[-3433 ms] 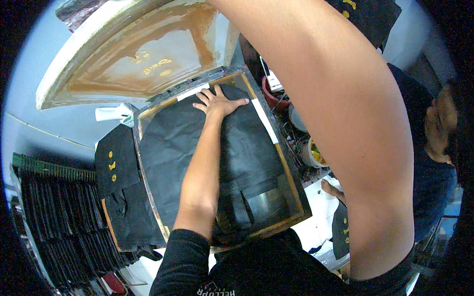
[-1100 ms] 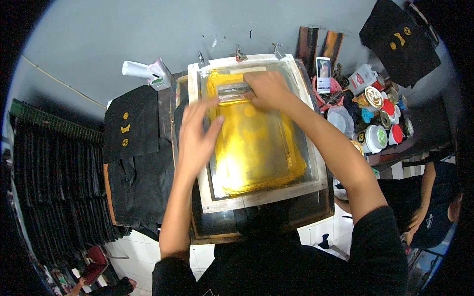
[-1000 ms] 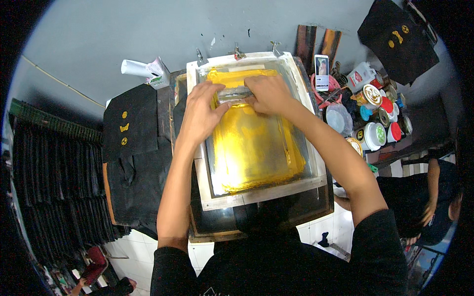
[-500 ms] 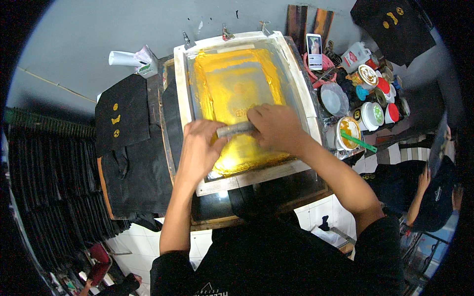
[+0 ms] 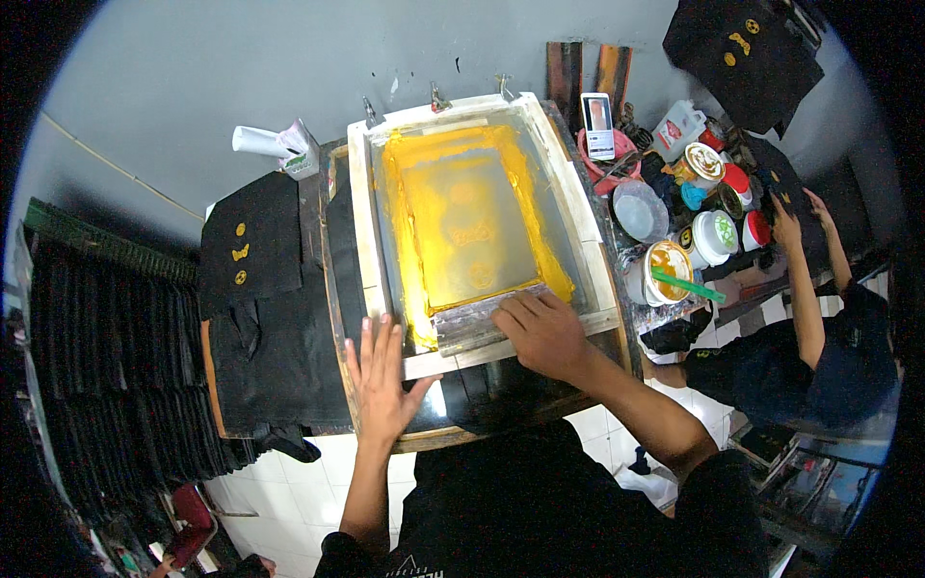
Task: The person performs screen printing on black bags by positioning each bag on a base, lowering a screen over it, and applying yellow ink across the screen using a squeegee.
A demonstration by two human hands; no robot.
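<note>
A white-framed printing screen lies on the table in front of me, its mesh coated with yellow ink. Thick ridges of ink run along the sides, and faint round and bow-like shapes show in the middle. My right hand is closed on a squeegee, which rests at the near end of the mesh. My left hand is open, fingers spread over the frame's near left corner, holding nothing.
Clamps line the far frame edge. Black fabric with yellow prints lies left. At right stand ink tubs, a tub with a green stick and a phone. A co-worker's hands touch black cloth beyond.
The squeegee has come toward me to the near end of the screen. My left hand has let go of it and moved onto the frame corner. A co-worker now reaches in at right.
</note>
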